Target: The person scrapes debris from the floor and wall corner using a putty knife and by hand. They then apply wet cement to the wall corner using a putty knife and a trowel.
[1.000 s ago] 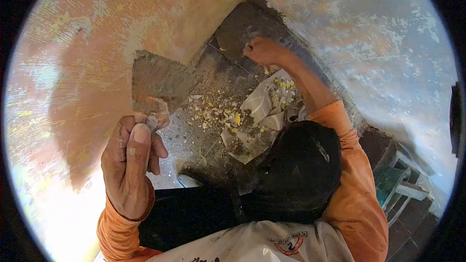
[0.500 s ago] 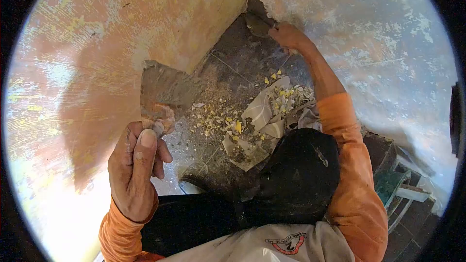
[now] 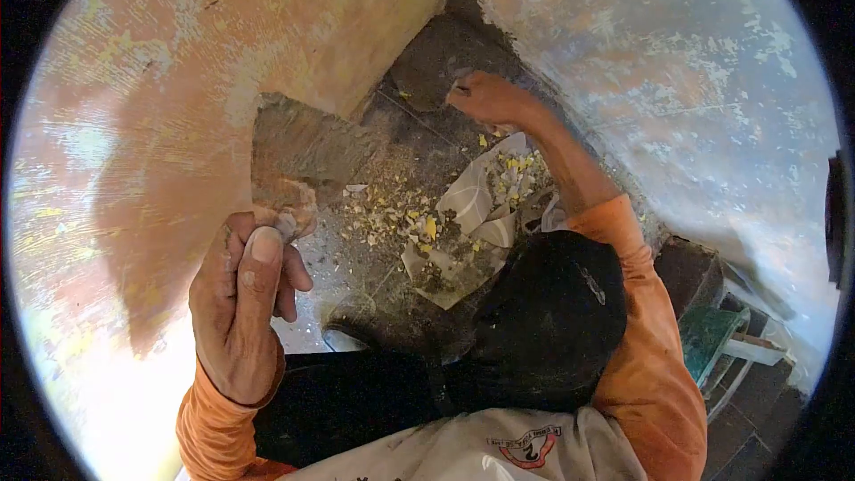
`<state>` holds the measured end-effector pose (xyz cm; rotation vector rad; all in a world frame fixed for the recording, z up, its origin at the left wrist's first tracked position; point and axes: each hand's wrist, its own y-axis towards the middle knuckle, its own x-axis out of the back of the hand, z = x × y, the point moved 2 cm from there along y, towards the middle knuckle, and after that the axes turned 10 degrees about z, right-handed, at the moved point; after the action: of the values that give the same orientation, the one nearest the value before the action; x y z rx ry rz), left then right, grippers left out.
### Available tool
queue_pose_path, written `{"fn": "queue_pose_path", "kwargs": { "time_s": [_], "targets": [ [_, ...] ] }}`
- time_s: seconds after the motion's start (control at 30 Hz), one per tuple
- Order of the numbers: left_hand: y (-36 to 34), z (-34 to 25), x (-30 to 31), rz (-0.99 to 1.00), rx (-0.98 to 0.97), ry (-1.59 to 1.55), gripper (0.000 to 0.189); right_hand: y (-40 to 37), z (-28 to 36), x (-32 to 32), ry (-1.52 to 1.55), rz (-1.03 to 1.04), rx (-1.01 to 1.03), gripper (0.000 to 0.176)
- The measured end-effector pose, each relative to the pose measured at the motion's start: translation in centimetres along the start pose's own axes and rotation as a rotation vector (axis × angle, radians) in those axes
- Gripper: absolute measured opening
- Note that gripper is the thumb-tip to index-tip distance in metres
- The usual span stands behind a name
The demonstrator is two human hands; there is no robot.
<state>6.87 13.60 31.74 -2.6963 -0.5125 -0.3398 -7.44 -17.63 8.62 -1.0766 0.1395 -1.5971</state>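
Note:
My left hand (image 3: 249,303) is closed round the grip of a broad putty knife (image 3: 307,147), its blade standing up and smeared with grey paste. My right hand (image 3: 494,100) reaches into the far corner, fingers wrapped round a small trowel (image 3: 429,85). The trowel's handle is mostly hidden by my fingers, and its dull blade blends with the dark floor. Beyond it, a dark rough strip (image 3: 499,31) runs along the foot of the right wall.
Scraped walls rise on the left (image 3: 178,98) and right (image 3: 650,62). Paint flakes and rubble (image 3: 392,214) litter the floor beside pale torn sheeting (image 3: 468,196). My dark-clothed knee (image 3: 552,303) is close below. A green and white object (image 3: 712,338) stands at lower right.
My right hand has moved left and slightly down with the trowel, away from the right wall's base. The left hand and putty knife have barely shifted.

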Motion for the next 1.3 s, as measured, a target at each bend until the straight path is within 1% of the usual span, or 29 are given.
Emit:
{"fn": "queue_pose_path", "kwargs": {
  "time_s": [0.03,0.1,0.13,0.2,0.23,0.27,0.3,0.33,0.4,0.43,0.5,0.53,0.57,0.6,0.63,0.7,0.73,0.8,0.83,0.9,0.93,1.0,1.03,1.1,1.13,1.17,1.2,1.23,1.3],
  "targets": [
    [-0.1,0.1,0.0,0.001,-0.006,0.002,0.036,-0.2,-0.9,0.3,-0.003,-0.007,0.005,0.057],
    [-0.4,-0.1,0.1,-0.011,-0.01,0.003,0.037,-0.7,-3.4,1.1,0.005,-0.114,0.15,0.056],
    [-0.5,-0.3,0.0,-0.017,0.003,0.008,0.036,-1.3,-3.4,2.1,0.002,-0.114,0.158,0.056],
    [-0.6,-0.5,0.0,-0.021,0.016,0.017,0.036,-2.2,-4.2,4.5,0.09,-0.135,-0.037,0.054],
    [-0.6,-0.4,0.1,-0.022,0.018,0.012,0.036,-0.9,-5.9,5.2,0.093,-0.14,-0.038,0.054],
    [-0.5,-0.3,0.1,-0.023,0.021,0.005,0.036,1.5,-8.1,6.0,-0.025,-0.234,-0.011,0.052],
    [-0.4,-0.2,0.0,-0.017,0.021,0.006,0.036,2.0,-7.9,6.6,-0.143,-0.324,0.013,0.052],
    [-0.4,-0.1,0.0,-0.015,0.02,0.009,0.036,2.3,-7.9,6.9,-0.14,-0.324,0.009,0.052],
    [-0.2,0.0,-0.1,-0.017,0.026,0.009,0.037,3.3,-6.7,7.6,-0.13,-0.213,-0.113,0.052],
    [-0.1,0.1,-0.1,-0.019,0.015,0.009,0.037,3.4,-5.7,7.2,-0.131,-0.203,-0.113,0.052],
    [0.0,0.0,0.1,-0.021,0.007,0.007,0.037,2.9,-3.5,5.3,-0.037,-0.104,-0.02,0.051],
    [0.1,-0.1,0.3,-0.028,0.011,0.002,0.037,2.6,-2.4,4.2,-0.043,-0.106,-0.018,0.051],
    [0.1,-0.1,0.3,-0.028,0.021,-0.005,0.037,2.0,-1.5,2.5,0.002,-0.045,-0.038,0.052],
    [0.2,0.0,0.2,-0.024,0.023,-0.008,0.037,1.4,-1.3,1.4,0.048,0.015,-0.06,0.058],
    [0.5,-0.1,0.2,-0.034,0.018,-0.018,0.037,1.5,-1.6,0.7,0.048,0.012,-0.062,0.058],
    [0.5,-0.1,0.0,-0.04,0.011,-0.022,0.037,1.9,-2.3,-0.9,0.023,-0.018,0.033,0.055],
    [0.4,-0.2,0.0,-0.024,0.01,-0.009,0.037,1.8,-2.9,-0.6,0.023,-0.022,0.033,0.055],
    [0.1,-0.2,0.0,-0.015,0.009,0.004,0.037,1.2,-4.1,0.8,0.059,-0.045,0.15,0.057],
    [-0.2,-0.2,0.1,-0.007,-0.011,0.007,0.037,1.1,-4.5,1.6,0.054,-0.045,0.157,0.057],
    [-0.6,-0.2,0.3,-0.009,-0.031,0.007,0.037,0.9,-5.3,3.6,-0.072,-0.264,0.062,0.053],
    [-0.7,-0.3,0.4,-0.014,-0.016,-0.001,0.036,1.5,-5.6,4.3,-0.074,-0.265,0.066,0.053],
    [-0.7,-0.4,0.4,-0.015,-0.006,-0.009,0.036,2.6,-5.9,6.0,-0.186,-0.319,-0.045,0.052],
    [-0.6,-0.3,0.4,-0.022,0.002,-0.006,0.036,2.9,-5.6,6.1,-0.185,-0.321,-0.049,0.052],
    [-0.6,-0.3,0.4,-0.024,0.009,-0.004,0.035,4.2,-4.8,5.8,-0.482,-0.196,0.05,0.048],
    [-0.6,-0.4,0.3,-0.033,0.014,-0.006,0.035,4.8,-5.5,5.4,-0.482,-0.196,0.047,0.048],
    [-0.6,-0.4,0.3,-0.04,0.023,-0.009,0.035,5.4,-6.0,4.5,-0.582,-0.207,0.089,0.047],
    [-0.6,-0.2,0.3,-0.039,0.028,-0.011,0.035,5.2,-5.3,3.9,-0.681,-0.218,0.134,0.046],
    [-0.5,-0.2,0.4,-0.034,0.016,-0.009,0.035,5.0,-4.8,3.9,-0.682,-0.219,0.136,0.046],
    [-0.6,0.0,0.7,-0.032,0.011,-0.009,0.035,3.1,-3.8,4.1,-0.427,-0.333,-0.131,0.031]
  ]
}}
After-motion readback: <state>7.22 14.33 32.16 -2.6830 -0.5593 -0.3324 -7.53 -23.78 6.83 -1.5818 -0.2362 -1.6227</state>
